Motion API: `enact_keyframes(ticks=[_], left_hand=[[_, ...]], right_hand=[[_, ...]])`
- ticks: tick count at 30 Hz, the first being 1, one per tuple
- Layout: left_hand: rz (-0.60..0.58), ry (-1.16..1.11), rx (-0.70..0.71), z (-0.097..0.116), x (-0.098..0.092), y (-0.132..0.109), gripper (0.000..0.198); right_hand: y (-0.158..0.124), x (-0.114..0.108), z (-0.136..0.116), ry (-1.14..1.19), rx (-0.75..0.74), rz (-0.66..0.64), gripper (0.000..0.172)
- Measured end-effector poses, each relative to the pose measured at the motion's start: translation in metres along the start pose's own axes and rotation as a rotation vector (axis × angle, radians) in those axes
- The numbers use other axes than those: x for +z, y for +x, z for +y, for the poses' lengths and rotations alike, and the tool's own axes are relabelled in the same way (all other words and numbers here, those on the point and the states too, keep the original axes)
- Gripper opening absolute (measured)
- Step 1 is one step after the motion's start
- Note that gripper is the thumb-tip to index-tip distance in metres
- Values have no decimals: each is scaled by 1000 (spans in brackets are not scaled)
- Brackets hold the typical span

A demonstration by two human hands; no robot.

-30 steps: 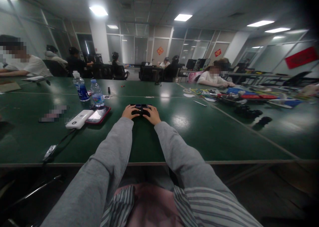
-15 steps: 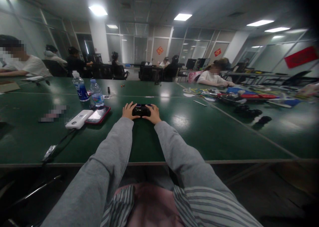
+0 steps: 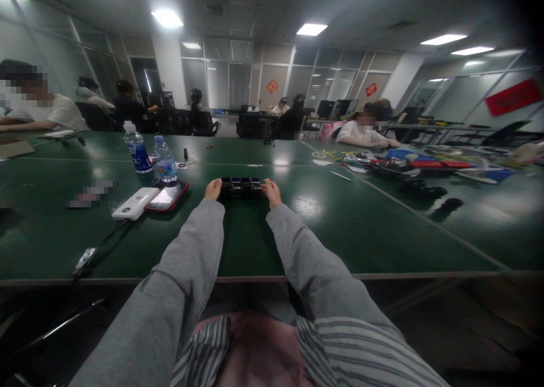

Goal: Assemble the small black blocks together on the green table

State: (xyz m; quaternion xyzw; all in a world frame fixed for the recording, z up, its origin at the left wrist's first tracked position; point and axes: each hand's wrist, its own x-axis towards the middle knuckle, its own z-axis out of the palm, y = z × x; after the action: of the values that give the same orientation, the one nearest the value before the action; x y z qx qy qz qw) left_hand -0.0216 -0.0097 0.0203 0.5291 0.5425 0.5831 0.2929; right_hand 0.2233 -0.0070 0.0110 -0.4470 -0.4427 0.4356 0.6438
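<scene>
A row of several small black boxes (image 3: pixel 241 188) with blue-grey tops lies on the green table (image 3: pixel 250 239) in front of me. They sit close together, too dark for me to tell their exact kind. At the row's left end is my left hand (image 3: pixel 213 190), its fingers drawn together against the end box. My right hand (image 3: pixel 272 192) is at the opposite end, fingers apart and their tips by the last box. Grey sleeves cover both forearms.
Left of my hands are a white power bank (image 3: pixel 135 204) with a cable, a red-edged phone (image 3: pixel 169 196) and two bottles, one of them a blue-labelled bottle (image 3: pixel 138 153). Cables and tools (image 3: pixel 408 161) are heaped at the right. People sit around the room.
My hands have moved apart from over the black boxes to the row's two ends. More of the boxes and their blue-grey tops now shows.
</scene>
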Motion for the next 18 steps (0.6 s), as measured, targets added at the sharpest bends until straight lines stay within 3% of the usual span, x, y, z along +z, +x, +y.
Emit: enact_keyframes(ticks=[5,11,18], left_hand=[[-35,-23,-61,-10,1,5,25],[20,-54,-52,-12,1,9,23],[324,67,-72,-1,-11,3,15]], right_hand=[[-4,0,-3,14,12,-3,34],[-5,3,-5,-8,-24,14,32],[-1,-5,3,-212,-119,184,28]])
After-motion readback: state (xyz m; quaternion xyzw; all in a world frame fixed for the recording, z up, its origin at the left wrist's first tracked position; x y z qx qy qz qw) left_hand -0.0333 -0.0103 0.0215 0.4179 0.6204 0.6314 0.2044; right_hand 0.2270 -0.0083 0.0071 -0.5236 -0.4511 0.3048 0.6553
